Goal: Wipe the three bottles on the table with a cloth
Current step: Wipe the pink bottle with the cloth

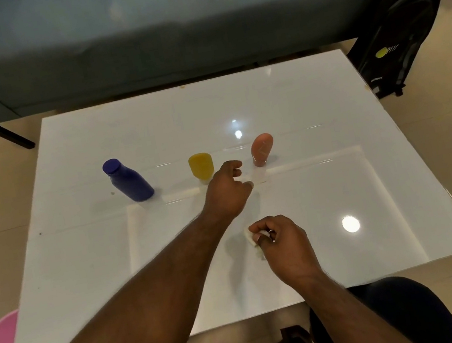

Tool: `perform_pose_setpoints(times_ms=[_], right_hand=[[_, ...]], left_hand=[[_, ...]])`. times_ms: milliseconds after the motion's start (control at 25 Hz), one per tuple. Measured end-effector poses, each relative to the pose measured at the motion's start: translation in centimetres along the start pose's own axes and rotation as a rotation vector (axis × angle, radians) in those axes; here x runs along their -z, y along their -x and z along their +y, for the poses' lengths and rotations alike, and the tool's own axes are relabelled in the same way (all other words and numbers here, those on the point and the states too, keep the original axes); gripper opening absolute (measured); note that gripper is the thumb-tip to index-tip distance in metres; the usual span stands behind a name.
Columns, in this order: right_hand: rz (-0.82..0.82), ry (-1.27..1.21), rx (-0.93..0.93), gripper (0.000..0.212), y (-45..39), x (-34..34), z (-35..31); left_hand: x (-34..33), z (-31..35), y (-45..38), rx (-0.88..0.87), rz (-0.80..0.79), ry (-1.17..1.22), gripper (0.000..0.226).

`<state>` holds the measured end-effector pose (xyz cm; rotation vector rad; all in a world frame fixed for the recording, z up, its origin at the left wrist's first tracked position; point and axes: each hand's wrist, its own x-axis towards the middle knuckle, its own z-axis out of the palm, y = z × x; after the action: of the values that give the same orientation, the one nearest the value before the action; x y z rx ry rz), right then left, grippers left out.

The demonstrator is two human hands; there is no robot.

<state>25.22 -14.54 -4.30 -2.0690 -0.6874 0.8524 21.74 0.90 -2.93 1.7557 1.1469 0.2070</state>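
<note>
1. Head view, far left of the row: the blue bottle (129, 180) stands on the white table (83, 257), leaning in this wide view, well apart from both hands.

2. Next to the right, the yellow bottle (201, 166) stands on its cap, long axis upright. It lies just beyond and slightly left of the left hand (227, 193), which is the nearer hand by a clear margin.

3. The left hand reaches out over the middle of the table between the yellow bottle and the peach bottle (262, 149). Its fingers are loosely curled and hold nothing; whether a fingertip touches the yellow bottle I cannot tell.

4. The peach bottle, also cap down and upright, stands just beyond and to the right of that hand's fingertips (the two bottles look about equally reachable, so which one the hand is after is a guess).

5. Nearer the person and right of centre, the right hand (284, 244) pinches the bunched white cloth (253, 239) between thumb and fingers, low over the table.

6. Judged from this, the coming move turns on the left hand closing round an upright bottle from the near side and bringing it back toward the cloth.
</note>
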Motion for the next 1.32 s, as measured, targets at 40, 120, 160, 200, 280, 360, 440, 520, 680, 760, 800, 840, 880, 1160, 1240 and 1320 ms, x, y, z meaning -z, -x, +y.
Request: perform_pose_setpoints(times_ms=[40,120,160,200,280,360,440,520,680,760,800,840,880,1160,1240,1320], right_hand=[[-0.001,0.006,-0.004,0.011,0.0,0.1,0.0],[-0.005,0.033,-0.006,0.012,-0.1,0.3,0.0],[-0.005,0.035,-0.003,0.012,-0.2,0.4,-0.1],[-0.003,0.033,-0.001,0.011,-0.2,0.6,-0.1],[0.005,0.041,-0.011,0.01,-0.3,0.8,-0.1],[0.012,0.059,-0.028,0.008,-0.5,0.9,0.1],[0.005,0.059,-0.039,0.008,-0.6,0.9,0.2],[-0.003,0.047,-0.043,0.008,-0.7,0.9,0.3],[-0.002,0.04,-0.039,0.01,-1.0,0.7,0.5],[0.01,0.032,-0.022,0.01,-1.1,0.9,0.6],[0.016,0.022,-0.022,0.011,-1.2,1.1,0.6],[0.019,0.002,-0.031,0.012,-1.1,1.3,0.5],[0.02,-0.022,-0.043,0.013,-1.0,1.5,0.4],[0.049,-0.08,-0.042,0.017,2.8,2.3,-2.4],[0.043,-0.146,-0.009,0.018,4.9,2.3,-3.6],[0.034,-0.223,0.013,0.016,7.0,2.1,-4.7]], left_hand=[[-0.4,0.5,-0.9,-0.006,-0.014,-0.019,0.061],[-0.9,1.2,-2.4,-0.025,-0.014,-0.048,0.074],[-1.1,1.3,-3.2,-0.032,-0.011,-0.053,0.078],[-1.3,1.5,-3.9,-0.039,-0.013,-0.053,0.08],[-1.7,1.6,-4.9,-0.056,-0.031,-0.057,0.075],[-2.2,1.5,-5.6,-0.08,-0.047,-0.053,0.063],[-2.5,1.4,-6.0,-0.107,-0.04,-0.059,0.05],[-2.5,1.3,-6.3,-0.114,-0.028,-0.059,0.042],[-1.6,1.4,-5.0,-0.075,-0.062,0.004,0.039],[-0.8,1.3,-2.6,-0.024,-0.105,0.15,0.04],[-0.2,1.2,-1.0,0.022,-0.133,0.258,0.039],[0.5,0.9,0.8,0.076,-0.162,0.38,0.038],[1.3,0.6,2.9,0.131,-0.189,0.502,0.035],[7.1,-3.5,16.8,0.333,-0.207,0.968,0.057],[8.2,-4.2,20.4,0.3,-0.197,1.063,0.062],[8.7,-4.6,23.3,0.261,-0.174,1.11,0.058]])
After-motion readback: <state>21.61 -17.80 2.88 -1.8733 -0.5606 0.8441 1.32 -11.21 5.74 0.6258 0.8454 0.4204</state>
